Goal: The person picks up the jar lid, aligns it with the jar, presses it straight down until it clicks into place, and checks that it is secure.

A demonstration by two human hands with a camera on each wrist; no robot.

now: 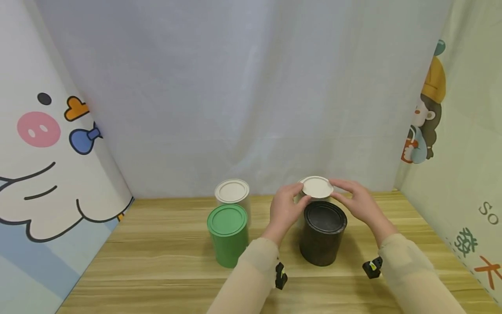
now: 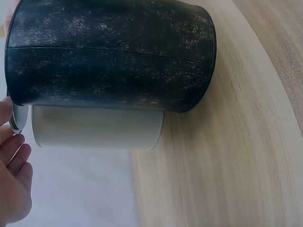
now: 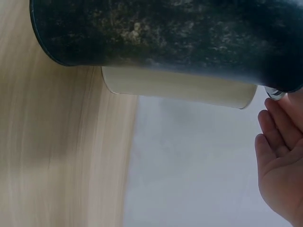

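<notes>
A round white lid [image 1: 317, 187] is pinched by its left rim in my left hand [image 1: 284, 210] and by its right rim in my right hand [image 1: 361, 204]. It hovers just past the top of a black can [image 1: 321, 244], over a white can [image 2: 94, 127] standing close behind. Seen from the left wrist, the lid's edge [image 2: 20, 118] lies apart from the white can's end. The black can has its own recessed black lid [image 1: 325, 216]. Much of the white can is hidden by the black one in the head view.
To the left, a green can [image 1: 230, 246] with a green lid stands before another white can [image 1: 232, 192]. All rest on a wood-grain table [image 1: 164, 261]. A pale curtain [image 1: 196, 109] hangs behind, and printed cloth walls [image 1: 462, 165] flank both sides.
</notes>
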